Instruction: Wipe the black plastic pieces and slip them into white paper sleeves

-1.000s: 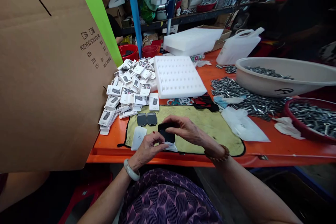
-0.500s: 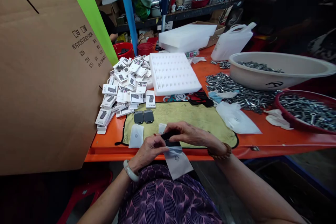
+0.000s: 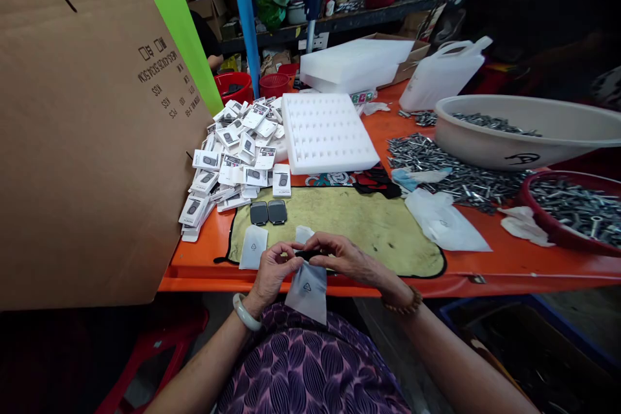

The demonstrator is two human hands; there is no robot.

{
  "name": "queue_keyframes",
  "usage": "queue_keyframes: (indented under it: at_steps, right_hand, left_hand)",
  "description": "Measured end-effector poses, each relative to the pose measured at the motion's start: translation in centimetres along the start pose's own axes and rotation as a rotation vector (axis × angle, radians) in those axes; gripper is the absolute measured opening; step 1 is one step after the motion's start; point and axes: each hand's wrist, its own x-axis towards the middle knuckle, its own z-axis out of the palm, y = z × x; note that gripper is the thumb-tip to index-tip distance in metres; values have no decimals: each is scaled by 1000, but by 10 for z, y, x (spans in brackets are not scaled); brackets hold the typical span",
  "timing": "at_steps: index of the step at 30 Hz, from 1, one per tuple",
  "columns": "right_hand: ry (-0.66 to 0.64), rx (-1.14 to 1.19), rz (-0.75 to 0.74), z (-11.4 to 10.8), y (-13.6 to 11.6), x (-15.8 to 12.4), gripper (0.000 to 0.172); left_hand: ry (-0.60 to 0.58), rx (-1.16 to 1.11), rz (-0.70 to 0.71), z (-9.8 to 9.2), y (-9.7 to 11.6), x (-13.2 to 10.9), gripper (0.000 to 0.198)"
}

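Observation:
Between my hands, at the near edge of the table, a flat black piece (image 3: 307, 254) sits at the mouth of a translucent white plastic pouch (image 3: 308, 291) that hangs down over my lap. My left hand (image 3: 275, 270) pinches the pouch's upper edge. Fingers of my right hand (image 3: 343, 260) are closed on the black piece from the other side; they cover much of it. Behind my left hand lie two dark square cases (image 3: 268, 212) side by side. Another white pouch (image 3: 253, 248) lies flat to the left.
Small white boxes (image 3: 233, 174) are heaped at the left beside a large carton (image 3: 92, 142). A white foam tray (image 3: 327, 132) lies behind the yellow cloth (image 3: 359, 213). Metal parts (image 3: 422, 155) lie loose at right, near a white basin (image 3: 485, 142) and a red basin (image 3: 543, 207).
The black piece now shows as a narrower strip above the pouch, and the pouch hangs straighter and further left. Both hands keep their hold, close together. The view has shifted slightly.

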Motion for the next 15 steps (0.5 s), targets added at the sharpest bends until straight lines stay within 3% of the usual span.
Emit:
queue_keyframes:
  at_steps: [4,7,11,15]
  right_hand:
    - [54,-129,-152,9,7,-5,29]
    - [194,-158,-185,25,14,-5,22]
    - [410,-94,-119,48,26,2,15]
    - [488,17,-8,54,37,24,20]
  left_hand:
    - [82,-209,-55,2,7,-1,32]
    - [133,-350,-88,4,10,1,36]
    - [209,-428,-64,2,8,7,38]
    - [266,-285,0,-9,1,20,37]
